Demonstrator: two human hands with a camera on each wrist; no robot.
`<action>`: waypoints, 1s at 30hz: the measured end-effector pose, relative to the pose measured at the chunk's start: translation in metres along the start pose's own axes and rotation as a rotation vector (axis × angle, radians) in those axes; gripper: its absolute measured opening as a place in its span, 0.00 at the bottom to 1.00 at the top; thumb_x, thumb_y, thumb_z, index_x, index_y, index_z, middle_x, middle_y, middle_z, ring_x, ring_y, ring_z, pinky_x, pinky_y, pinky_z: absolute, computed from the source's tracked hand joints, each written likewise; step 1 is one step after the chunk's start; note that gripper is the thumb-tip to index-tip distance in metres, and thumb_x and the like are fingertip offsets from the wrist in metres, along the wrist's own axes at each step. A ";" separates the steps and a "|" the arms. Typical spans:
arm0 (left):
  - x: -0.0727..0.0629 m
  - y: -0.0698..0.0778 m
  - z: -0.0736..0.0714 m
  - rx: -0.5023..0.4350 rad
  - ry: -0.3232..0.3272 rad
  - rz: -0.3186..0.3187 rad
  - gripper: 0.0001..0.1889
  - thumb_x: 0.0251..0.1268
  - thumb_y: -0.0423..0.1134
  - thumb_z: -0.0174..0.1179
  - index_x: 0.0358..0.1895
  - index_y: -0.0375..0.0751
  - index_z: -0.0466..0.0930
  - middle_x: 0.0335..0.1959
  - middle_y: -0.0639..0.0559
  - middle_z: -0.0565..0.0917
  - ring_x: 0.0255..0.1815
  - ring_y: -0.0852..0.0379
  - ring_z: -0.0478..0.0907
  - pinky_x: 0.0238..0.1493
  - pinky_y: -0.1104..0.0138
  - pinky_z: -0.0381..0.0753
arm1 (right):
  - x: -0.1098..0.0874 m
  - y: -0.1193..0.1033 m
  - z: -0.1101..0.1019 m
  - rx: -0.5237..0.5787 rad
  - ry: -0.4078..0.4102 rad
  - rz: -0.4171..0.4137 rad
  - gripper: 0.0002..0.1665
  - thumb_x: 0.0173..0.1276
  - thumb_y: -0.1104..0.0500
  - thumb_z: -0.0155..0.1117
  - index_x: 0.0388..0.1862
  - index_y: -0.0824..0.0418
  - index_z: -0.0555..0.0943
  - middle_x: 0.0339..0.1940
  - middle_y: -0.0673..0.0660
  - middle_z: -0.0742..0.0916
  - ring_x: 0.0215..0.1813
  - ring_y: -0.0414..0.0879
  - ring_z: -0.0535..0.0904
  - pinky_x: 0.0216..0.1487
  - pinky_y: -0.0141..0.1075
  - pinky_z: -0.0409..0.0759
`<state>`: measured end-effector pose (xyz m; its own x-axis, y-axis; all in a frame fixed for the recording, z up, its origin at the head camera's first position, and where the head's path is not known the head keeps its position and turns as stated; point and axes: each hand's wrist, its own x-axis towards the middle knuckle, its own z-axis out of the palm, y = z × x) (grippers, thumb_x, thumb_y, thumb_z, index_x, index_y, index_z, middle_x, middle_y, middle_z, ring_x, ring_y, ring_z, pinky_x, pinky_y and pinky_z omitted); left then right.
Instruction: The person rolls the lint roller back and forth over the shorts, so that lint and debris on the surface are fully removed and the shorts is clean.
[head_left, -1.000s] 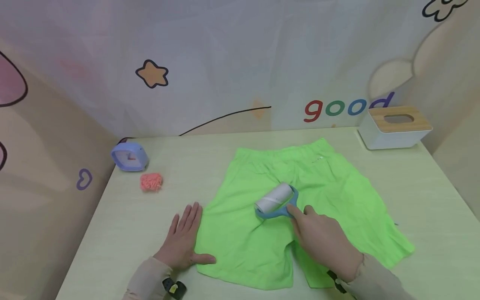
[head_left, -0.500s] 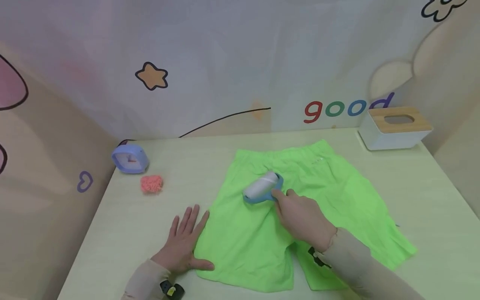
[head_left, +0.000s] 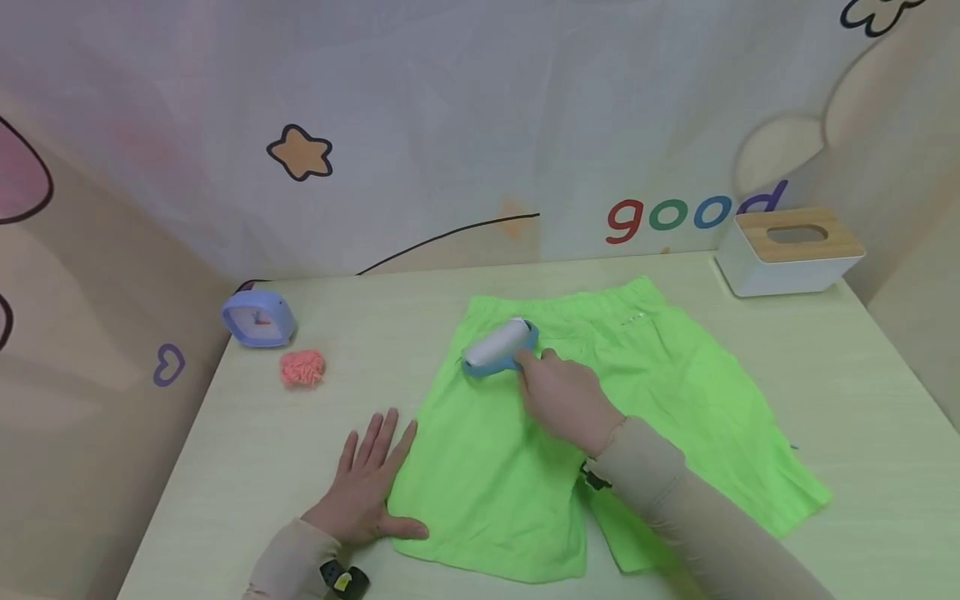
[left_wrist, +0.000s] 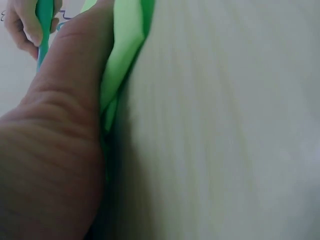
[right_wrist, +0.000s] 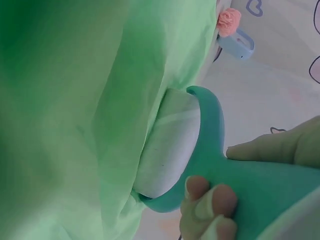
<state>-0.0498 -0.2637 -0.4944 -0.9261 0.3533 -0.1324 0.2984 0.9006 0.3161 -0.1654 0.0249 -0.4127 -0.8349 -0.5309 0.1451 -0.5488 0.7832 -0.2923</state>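
Note:
Neon green shorts (head_left: 510,467) lie spread on the table, waistband toward the wall. My right hand (head_left: 567,400) grips the blue handle of a lint roller (head_left: 498,347), whose white cylinder rests on the upper left part of the shorts. In the right wrist view the roller (right_wrist: 170,145) presses against the cloth, with fingers (right_wrist: 207,205) curled round the handle. My left hand (head_left: 367,492) lies flat with spread fingers at the left edge of the shorts, its thumb and forefinger touching the cloth. The left wrist view shows mostly the heel of that hand (left_wrist: 55,135).
A purple clock (head_left: 258,318) stands at the table's back left corner, with a pink fuzzy bundle (head_left: 302,367) in front of it. At the back right sits a white tissue box (head_left: 791,254) with a wooden lid. A printed backdrop (head_left: 420,125) rises behind the table (head_left: 862,400).
My right hand has moved the lint roller up and to the left across the shorts, toward the waistband. My left hand has stayed nearly in place, its forefinger spreading slightly onto the cloth.

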 end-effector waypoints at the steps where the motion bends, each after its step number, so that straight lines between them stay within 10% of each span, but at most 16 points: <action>1: 0.000 0.000 0.000 0.001 0.001 0.000 0.70 0.37 0.78 0.62 0.79 0.41 0.38 0.78 0.36 0.34 0.77 0.37 0.30 0.70 0.38 0.33 | 0.003 0.000 0.001 0.007 -0.008 0.006 0.09 0.73 0.61 0.52 0.46 0.63 0.77 0.21 0.59 0.76 0.15 0.46 0.69 0.10 0.37 0.65; 12: -0.001 0.002 0.002 -0.024 0.031 -0.020 0.73 0.34 0.79 0.62 0.78 0.38 0.38 0.79 0.38 0.35 0.78 0.39 0.31 0.70 0.40 0.34 | 0.014 0.016 -0.006 0.078 -0.181 0.077 0.18 0.76 0.57 0.48 0.59 0.59 0.75 0.26 0.56 0.77 0.24 0.46 0.71 0.18 0.37 0.68; 30: 0.000 0.003 -0.003 0.011 -0.018 -0.058 0.74 0.34 0.81 0.60 0.78 0.35 0.35 0.79 0.39 0.33 0.78 0.40 0.30 0.72 0.42 0.32 | -0.046 0.040 -0.026 0.080 -0.128 0.062 0.20 0.74 0.57 0.55 0.61 0.59 0.78 0.27 0.54 0.79 0.19 0.41 0.65 0.14 0.34 0.65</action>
<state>-0.0495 -0.2618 -0.4905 -0.9376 0.3050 -0.1673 0.2471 0.9224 0.2970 -0.1501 0.0885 -0.4061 -0.8521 -0.5233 0.0038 -0.4871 0.7903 -0.3717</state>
